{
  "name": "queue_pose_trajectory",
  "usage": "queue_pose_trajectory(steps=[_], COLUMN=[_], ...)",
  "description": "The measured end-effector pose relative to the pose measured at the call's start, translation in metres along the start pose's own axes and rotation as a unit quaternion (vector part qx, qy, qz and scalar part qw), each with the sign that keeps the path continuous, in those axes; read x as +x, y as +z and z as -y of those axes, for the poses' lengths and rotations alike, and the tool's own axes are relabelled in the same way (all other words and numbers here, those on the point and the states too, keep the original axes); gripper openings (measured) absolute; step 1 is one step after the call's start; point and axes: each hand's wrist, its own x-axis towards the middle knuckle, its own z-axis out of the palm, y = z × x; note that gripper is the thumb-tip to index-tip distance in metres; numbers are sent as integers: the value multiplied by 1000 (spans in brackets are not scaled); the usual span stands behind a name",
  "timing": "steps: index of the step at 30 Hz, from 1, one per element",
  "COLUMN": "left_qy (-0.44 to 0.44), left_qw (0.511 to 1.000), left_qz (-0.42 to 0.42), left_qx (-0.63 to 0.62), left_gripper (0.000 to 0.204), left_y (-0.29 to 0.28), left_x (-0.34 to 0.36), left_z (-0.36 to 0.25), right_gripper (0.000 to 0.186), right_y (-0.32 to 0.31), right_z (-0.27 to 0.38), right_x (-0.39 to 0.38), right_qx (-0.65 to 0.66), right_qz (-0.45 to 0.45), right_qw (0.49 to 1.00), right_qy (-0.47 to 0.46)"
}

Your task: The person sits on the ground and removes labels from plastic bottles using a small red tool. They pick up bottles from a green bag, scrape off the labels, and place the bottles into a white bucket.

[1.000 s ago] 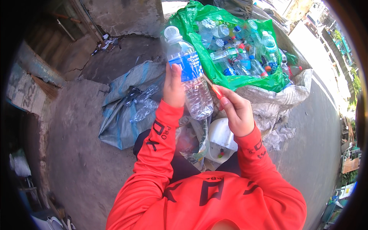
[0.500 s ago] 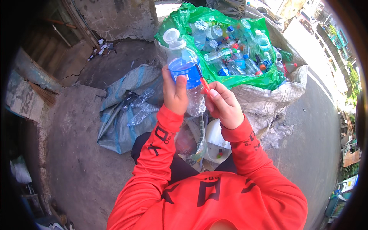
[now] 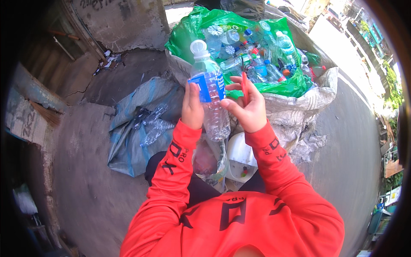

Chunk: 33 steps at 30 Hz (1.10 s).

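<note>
Upright in front of me is a clear plastic bottle (image 3: pixel 216 122) with an open white-rimmed neck. My left hand (image 3: pixel 192 109) is closed on its left side. The blue label (image 3: pixel 198 88) round the bottle is split at the front, its two edges standing apart. My right hand (image 3: pixel 251 109) has a slim red-handled knife (image 3: pixel 245 88) tucked among its fingers, the dark, thin blade pointing up. Its thumb and fingertips are at the label's right edge; whether they pinch it I cannot tell.
Beyond my hands stands a large woven sack (image 3: pixel 295 105) lined with green plastic (image 3: pixel 180 40) and full of bottles. A grey-blue sack (image 3: pixel 124 145) with crumpled clear plastic lies at left. Between my knees are a white container (image 3: pixel 239 150) and a clear bag (image 3: pixel 205 162).
The label has gone from whole round the bottle to split at the front. My right hand has turned the knife upright and brought its fingers to the label. The bottle sits slightly lower.
</note>
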Motion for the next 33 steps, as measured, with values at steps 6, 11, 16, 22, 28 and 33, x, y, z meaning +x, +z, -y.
queue_pose_trajectory(steps=[6, 11, 16, 22, 28, 33], left_qy=[18, -144, 41, -111, -69, -160], left_qw=[1000, 964, 981, 970, 975, 960], left_qz=[7, -12, -182, 21, 109, 220], left_qx=[-22, -224, -46, -214, -181, -71], left_gripper=[52, 54, 47, 55, 94, 86], left_y=[7, 14, 9, 14, -14, -20], left_x=[0, -4, 8, -7, 6, 0], left_z=[3, -2, 39, 38, 3, 0], right_gripper=[18, 8, 8, 6, 7, 5], right_y=[10, 13, 1, 1, -20, -24], right_z=[-25, -29, -43, -49, -59, -90], right_x=[1, 4, 13, 13, 4, -29], right_qx=[-55, 173, 364, 386, 287, 279], right_qz=[-80, -108, -158, -154, -179, -195], right_qw=[995, 979, 906, 896, 933, 925], right_qy=[-29, 25, 150, 159, 119, 168])
